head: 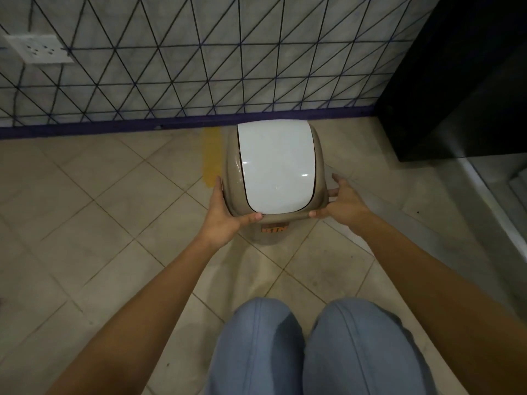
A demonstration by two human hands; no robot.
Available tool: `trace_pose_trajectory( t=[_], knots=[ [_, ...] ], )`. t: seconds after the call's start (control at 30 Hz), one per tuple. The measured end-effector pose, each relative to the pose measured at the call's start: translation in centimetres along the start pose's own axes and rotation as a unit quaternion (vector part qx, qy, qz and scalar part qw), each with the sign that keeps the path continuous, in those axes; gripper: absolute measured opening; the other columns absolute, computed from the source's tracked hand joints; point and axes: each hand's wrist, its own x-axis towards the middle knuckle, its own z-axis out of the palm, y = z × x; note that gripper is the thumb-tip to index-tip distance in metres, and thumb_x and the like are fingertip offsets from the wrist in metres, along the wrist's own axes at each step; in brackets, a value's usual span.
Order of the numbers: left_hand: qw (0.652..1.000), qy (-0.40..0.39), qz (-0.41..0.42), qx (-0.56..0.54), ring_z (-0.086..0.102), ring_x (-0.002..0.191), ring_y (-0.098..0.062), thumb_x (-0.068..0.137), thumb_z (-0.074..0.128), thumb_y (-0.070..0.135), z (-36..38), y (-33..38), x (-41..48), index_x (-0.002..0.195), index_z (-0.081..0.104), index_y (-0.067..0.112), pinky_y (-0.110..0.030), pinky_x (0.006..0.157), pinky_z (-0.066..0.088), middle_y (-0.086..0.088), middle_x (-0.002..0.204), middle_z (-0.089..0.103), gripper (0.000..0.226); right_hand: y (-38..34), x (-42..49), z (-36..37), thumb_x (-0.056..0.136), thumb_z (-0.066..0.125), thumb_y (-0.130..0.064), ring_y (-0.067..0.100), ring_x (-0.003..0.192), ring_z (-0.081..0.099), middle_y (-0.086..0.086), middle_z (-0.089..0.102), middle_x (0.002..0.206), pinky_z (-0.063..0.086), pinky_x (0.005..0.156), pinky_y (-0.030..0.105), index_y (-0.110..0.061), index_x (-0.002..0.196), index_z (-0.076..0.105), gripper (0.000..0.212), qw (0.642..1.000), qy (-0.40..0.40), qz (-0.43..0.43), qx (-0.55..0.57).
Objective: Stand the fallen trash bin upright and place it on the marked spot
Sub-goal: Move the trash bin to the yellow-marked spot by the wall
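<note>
The trash bin [275, 178], upright with its long axis vertical, is clasped at the lid rim between the left hand [225, 215] and right hand [343, 202], apparently just right of the yellow floor mark [212, 156], which the left hand is nearer.

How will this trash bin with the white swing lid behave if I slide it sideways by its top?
The trash bin looks like thin rigid plastic, so probably light and stiff. Its top seems wider than the base visible below, so pushing high up may tip it. The glossy white lid looks slippery and may swing; gripping the rim, as the left hand and right hand do, seems safer.
</note>
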Motion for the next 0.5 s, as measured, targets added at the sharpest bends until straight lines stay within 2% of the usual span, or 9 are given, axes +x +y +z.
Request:
trace_pose_trajectory(
  t=[0.07, 0.13, 0.27, 0.33, 0.43, 0.5],
  knots=[
    [1.0, -0.002, -0.005, -0.007, 0.047, 0.12, -0.004, 0.062, 0.084, 0.008, 0.4, -0.5, 1.5, 0.146, 0.019, 0.019, -0.023, 0.102, 0.044, 0.013, 0.132, 0.045, 0.108, 0.1, 1.2, -0.3, 0.061, 0.08, 0.001, 0.021, 0.119, 0.046, 0.01, 0.047, 0.134, 0.04, 0.096, 0.029, -0.012, 0.144, 0.021, 0.103, 1.0, -0.009, -0.004, 0.008],
    [1.0, 0.001, -0.016, -0.015, 0.05, 0.116, -0.007, 0.062, 0.084, 0.007, 0.2, -0.4, 2.1, 0.146, 0.021, 0.018, -0.019, 0.093, 0.048, 0.012, 0.129, 0.047, 0.105, -0.4, 1.6, -0.3, 0.062, 0.079, 0.003, 0.019, 0.117, 0.047, 0.012, 0.047, 0.135, 0.04, 0.095, 0.027, -0.007, 0.14, 0.03, 0.092, 1.0, -0.019, -0.008, 0.016],
    [0.999, -0.001, -0.025, -0.025, 0.047, 0.119, -0.013, 0.065, 0.081, 0.004, -0.2, -0.4, 3.1, 0.148, 0.015, 0.014, -0.008, 0.08, 0.049, 0.006, 0.131, 0.042, 0.106, -0.7, 2.3, -0.3, 0.061, 0.079, 0.003, 0.024, 0.126, 0.043, 0.013, 0.044, 0.14, 0.039, 0.105, 0.039, -0.006, 0.139, 0.031, 0.092, 0.999, -0.027, -0.007, 0.024],
    [1.0, -0.005, -0.022, -0.019, 0.047, 0.118, -0.012, 0.066, 0.08, 0.003, -0.3, -0.1, 3.6, 0.147, 0.017, 0.013, -0.006, 0.078, 0.049, 0.005, 0.131, 0.043, 0.104, -0.9, 2.7, -0.2, 0.062, 0.079, 0.002, 0.024, 0.128, 0.041, 0.012, 0.042, 0.142, 0.038, 0.106, 0.038, -0.007, 0.14, 0.03, 0.093, 0.999, -0.025, -0.013, 0.022],
    [1.0, -0.009, -0.021, -0.019, 0.05, 0.108, -0.002, 0.066, 0.08, 0.002, -0.4, 0.0, 4.1, 0.145, 0.019, 0.015, -0.004, 0.075, 0.048, 0.015, 0.121, 0.046, 0.101, -1.4, 3.1, -0.1, 0.063, 0.079, 0.001, 0.024, 0.127, 0.042, 0.01, 0.043, 0.141, 0.038, 0.105, 0.036, -0.008, 0.14, 0.03, 0.091, 1.0, -0.02, -0.013, 0.011],
    [0.999, -0.012, -0.029, -0.02, 0.049, 0.111, -0.005, 0.066, 0.08, 0.003, -0.5, 0.1, 4.3, 0.146, 0.017, 0.016, -0.009, 0.08, 0.047, 0.013, 0.125, 0.045, 0.103, -1.5, 3.4, -0.1, 0.064, 0.079, 0.001, 0.024, 0.128, 0.041, 0.01, 0.042, 0.142, 0.037, 0.106, 0.037, -0.007, 0.141, 0.03, 0.092, 1.0, -0.022, -0.013, 0.004]
  ],
)
